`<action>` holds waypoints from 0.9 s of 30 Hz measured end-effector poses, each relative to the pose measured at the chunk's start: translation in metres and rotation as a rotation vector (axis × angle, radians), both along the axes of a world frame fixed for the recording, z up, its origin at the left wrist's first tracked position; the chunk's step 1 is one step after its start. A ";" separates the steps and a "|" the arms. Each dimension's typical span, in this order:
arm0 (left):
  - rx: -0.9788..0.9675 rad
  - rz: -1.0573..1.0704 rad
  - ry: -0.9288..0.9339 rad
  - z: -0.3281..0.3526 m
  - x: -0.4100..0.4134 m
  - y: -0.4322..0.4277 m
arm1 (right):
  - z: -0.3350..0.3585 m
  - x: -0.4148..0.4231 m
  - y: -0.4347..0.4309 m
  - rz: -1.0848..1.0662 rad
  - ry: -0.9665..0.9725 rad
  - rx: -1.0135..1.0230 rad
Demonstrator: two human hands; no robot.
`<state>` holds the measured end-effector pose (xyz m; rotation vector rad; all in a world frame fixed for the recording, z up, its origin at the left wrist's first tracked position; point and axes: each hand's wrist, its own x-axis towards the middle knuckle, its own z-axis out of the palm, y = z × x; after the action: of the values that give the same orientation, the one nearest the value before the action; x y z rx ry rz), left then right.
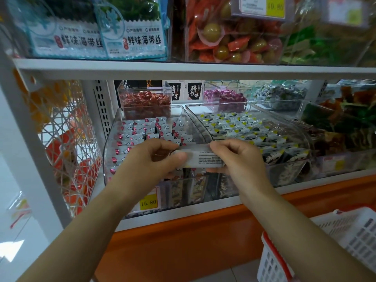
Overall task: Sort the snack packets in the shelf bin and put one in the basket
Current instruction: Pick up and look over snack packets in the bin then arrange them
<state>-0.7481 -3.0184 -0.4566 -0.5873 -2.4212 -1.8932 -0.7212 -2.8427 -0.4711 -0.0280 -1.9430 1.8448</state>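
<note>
Shelf unit: white boards, clear bins on two levels, orange base panel below.

Shelf bin: clear, at 12 o'clock from the hands, with rows of white snack packets bearing red marks standing on edge. A yellow price tag is on its front. The neighbouring bin, at 2 o'clock, holds yellow-and-black packets.

Basket: white lattice with a red rim, at 4 o'clock from the hands, low and well apart from the shelf bin.

Held packet: white with small print facing up, its long axis running 9 to 3 o'clock, above the shelf bin's front rim.

Left hand pinches its 9 o'clock end, thumb on top. Right hand pinches the 3 o'clock end, fingers curled under. Neither hand is free.

Judgement: the right hand is nearer the basket, so a one-handed carry down toward 4 o'clock looks simplest once the left hand lets go. The path crosses only the shelf's front edge. The basket's interior is mostly out of view.
</note>
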 end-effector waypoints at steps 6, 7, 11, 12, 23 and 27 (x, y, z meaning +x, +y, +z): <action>0.013 0.156 0.068 0.000 -0.004 -0.003 | 0.000 0.001 0.001 0.249 -0.007 0.130; -0.002 0.181 0.066 0.000 -0.005 -0.003 | 0.000 0.001 -0.001 0.235 0.007 0.166; -0.184 0.321 0.225 0.002 -0.013 -0.008 | 0.005 -0.003 0.000 0.037 0.030 0.019; -0.230 0.370 0.280 0.003 -0.017 -0.011 | 0.006 -0.005 0.002 -0.021 0.027 -0.018; -1.044 0.137 0.246 -0.001 -0.096 0.003 | 0.007 -0.023 0.004 -0.131 0.034 -0.212; -1.154 0.044 0.157 0.002 -0.107 0.009 | 0.004 -0.026 0.004 -0.123 0.018 -0.221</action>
<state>-0.8549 -3.0093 -0.4550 -0.6047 -3.1302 -0.2218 -0.7472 -2.8385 -0.4671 -0.1955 -1.6775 1.9605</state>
